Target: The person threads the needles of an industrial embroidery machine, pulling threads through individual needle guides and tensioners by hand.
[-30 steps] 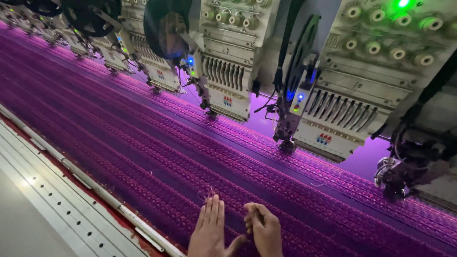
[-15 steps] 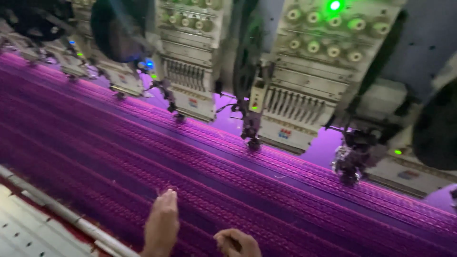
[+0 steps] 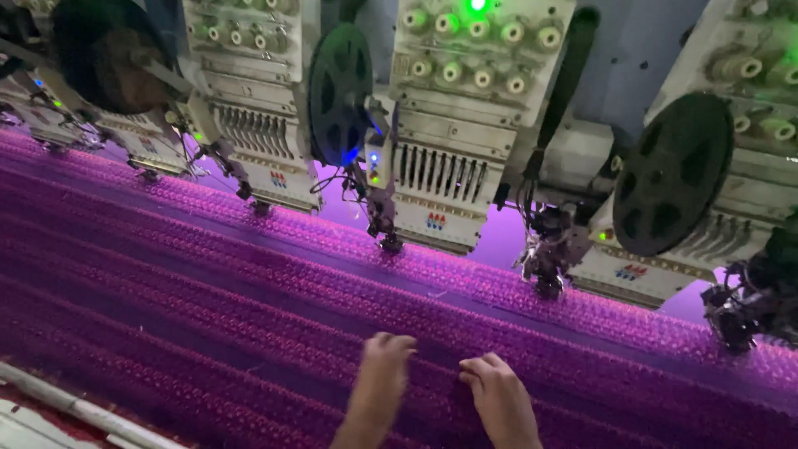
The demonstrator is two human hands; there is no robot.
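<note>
Purple fabric [image 3: 208,283] with rows of embroidered bands lies stretched under a line of embroidery machine heads. My left hand [image 3: 381,378] rests on the cloth with its fingers curled down against it. My right hand [image 3: 499,399] lies just beside it, fingers also bent onto the fabric. Neither hand holds anything that I can see. The nearest cream machine head [image 3: 465,125], with a green light on top, stands beyond my hands, its needle part [image 3: 384,229] a short way above the cloth.
More machine heads [image 3: 249,108] run off to the left and right, with dark round reels [image 3: 672,175] mounted between them. A needle assembly [image 3: 544,258] hangs right of centre. A pale frame rail [image 3: 75,407] edges the fabric at the lower left.
The view has swung to the right along the machine row. Both hands have slid along the fabric, and the left hand's fingers have gone from flat to curled.
</note>
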